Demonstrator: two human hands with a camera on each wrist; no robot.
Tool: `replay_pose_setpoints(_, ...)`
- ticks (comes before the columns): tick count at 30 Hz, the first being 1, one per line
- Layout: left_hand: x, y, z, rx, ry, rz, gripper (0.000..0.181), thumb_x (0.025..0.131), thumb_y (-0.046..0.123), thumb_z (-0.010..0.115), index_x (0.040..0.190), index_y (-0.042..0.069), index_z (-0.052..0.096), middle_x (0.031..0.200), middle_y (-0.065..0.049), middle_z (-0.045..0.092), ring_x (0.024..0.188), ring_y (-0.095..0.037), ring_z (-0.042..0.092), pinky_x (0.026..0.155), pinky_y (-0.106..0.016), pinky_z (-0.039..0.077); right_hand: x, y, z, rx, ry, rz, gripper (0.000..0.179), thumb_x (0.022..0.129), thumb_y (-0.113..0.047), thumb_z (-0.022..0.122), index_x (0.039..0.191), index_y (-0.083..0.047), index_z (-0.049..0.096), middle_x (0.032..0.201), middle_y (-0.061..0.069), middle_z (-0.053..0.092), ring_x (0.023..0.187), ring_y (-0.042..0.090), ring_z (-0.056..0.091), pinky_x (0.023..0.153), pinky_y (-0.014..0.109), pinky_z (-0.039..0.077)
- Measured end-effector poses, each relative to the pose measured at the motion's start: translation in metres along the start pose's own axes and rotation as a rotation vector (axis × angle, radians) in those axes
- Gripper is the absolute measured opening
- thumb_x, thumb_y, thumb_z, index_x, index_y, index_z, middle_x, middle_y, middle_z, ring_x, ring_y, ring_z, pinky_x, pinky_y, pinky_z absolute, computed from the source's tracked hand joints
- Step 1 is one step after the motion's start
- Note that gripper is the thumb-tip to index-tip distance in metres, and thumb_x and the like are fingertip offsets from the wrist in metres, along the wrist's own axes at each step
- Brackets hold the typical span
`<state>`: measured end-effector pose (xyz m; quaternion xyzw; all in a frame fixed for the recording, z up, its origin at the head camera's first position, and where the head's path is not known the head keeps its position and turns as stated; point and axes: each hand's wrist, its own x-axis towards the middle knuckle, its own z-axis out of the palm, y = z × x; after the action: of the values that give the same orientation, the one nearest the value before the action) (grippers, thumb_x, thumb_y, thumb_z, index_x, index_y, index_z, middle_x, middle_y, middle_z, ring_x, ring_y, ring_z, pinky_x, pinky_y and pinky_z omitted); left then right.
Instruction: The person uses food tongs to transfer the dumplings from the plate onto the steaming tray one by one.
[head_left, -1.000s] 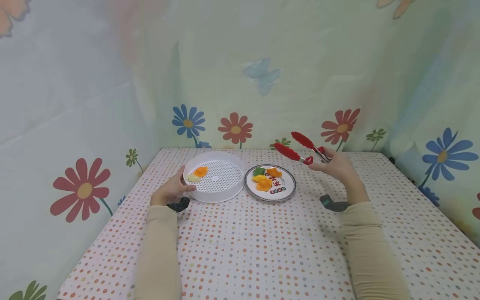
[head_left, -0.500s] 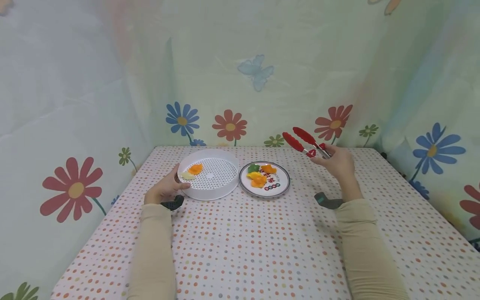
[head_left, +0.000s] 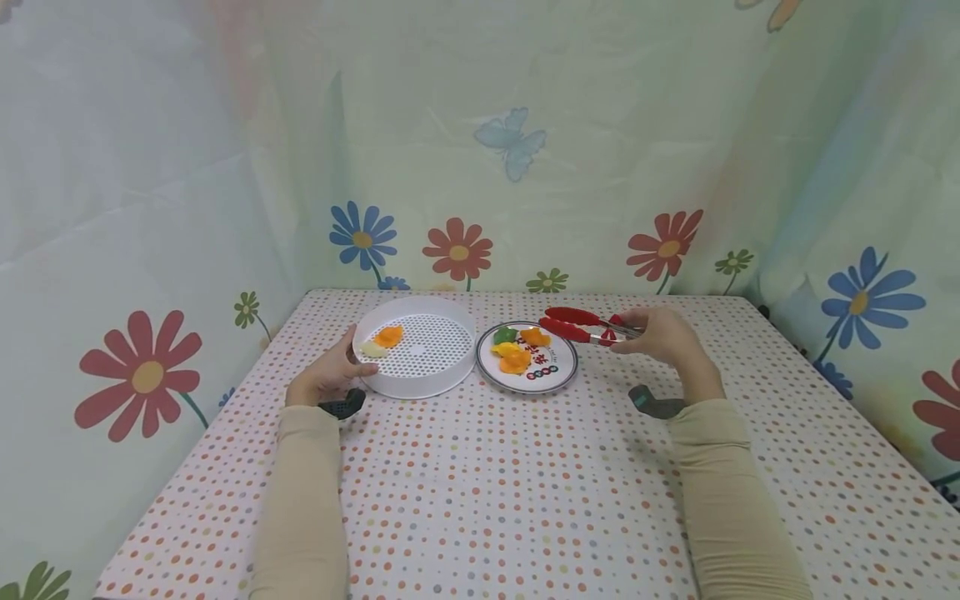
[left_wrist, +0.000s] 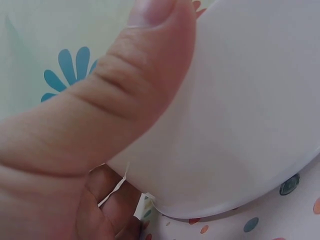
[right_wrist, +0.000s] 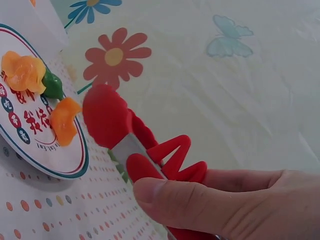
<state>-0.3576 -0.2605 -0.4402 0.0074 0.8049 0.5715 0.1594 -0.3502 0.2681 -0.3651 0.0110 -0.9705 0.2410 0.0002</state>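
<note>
My left hand (head_left: pixel 326 375) holds the left side of a white round steamer tray (head_left: pixel 420 387) with a perforated floor. In the left wrist view its thumb (left_wrist: pixel 125 95) lies along the outer wall. Inside sit an orange dumpling-like piece (head_left: pixel 388 337) and a pale one (head_left: pixel 373 350). My right hand (head_left: pixel 671 337) grips red-tipped metal tongs (head_left: pixel 566 329), their tips a little apart with nothing between them. They hover at the plate's (head_left: pixel 564 360) right edge, close to an orange piece (right_wrist: pixel 65 121). Green (right_wrist: pixel 52 85), yellow and orange pieces lie farther left on that plate.
The tray and the plate stand side by side at the back of a table (head_left: pixel 480 500) with a dotted cloth. A flower-printed curtain (head_left: pixel 600 150) rises behind and at both sides. A dark wrist device (head_left: pixel 656 403) sits below each hand.
The tongs have come down and left from their raised position to the plate's edge, their arms drawn closer together. My left hand keeps its hold on the tray. The head view has shifted slightly.
</note>
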Motion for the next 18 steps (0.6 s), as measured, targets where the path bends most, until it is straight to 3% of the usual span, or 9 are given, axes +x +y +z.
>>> replay_pose_setpoints(7, -0.0006, 0.0002, -0.0009, 0.026, 0.009, 0.012, 0.122, 0.08, 0.025, 0.077, 0.147, 0.032, -0.025, 0.161, -0.009, -0.008, 0.146, -0.04, -0.004, 0.094, -0.081, 0.016, 0.0013, -0.0003, 0.0019, -0.022, -0.064, 0.016, 0.072, 0.075, -0.031, 0.08, 0.136, -0.006, 0.051, 0.135, 0.024, 0.051, 0.121, 0.041, 0.046, 0.093, 0.061, 0.042)
replay_pose_setpoints(18, 0.0004, -0.0014, -0.0011, 0.034, 0.018, 0.027, 0.122, 0.079, 0.024, 0.077, 0.148, 0.031, -0.023, 0.161, -0.008, -0.007, 0.147, -0.037, -0.004, 0.096, -0.08, 0.015, -0.001, -0.0097, 0.005, -0.121, -0.062, 0.007, 0.066, 0.075, -0.029, 0.08, 0.133, -0.01, 0.055, 0.133, 0.021, 0.054, 0.121, 0.041, 0.045, 0.091, 0.063, 0.039)
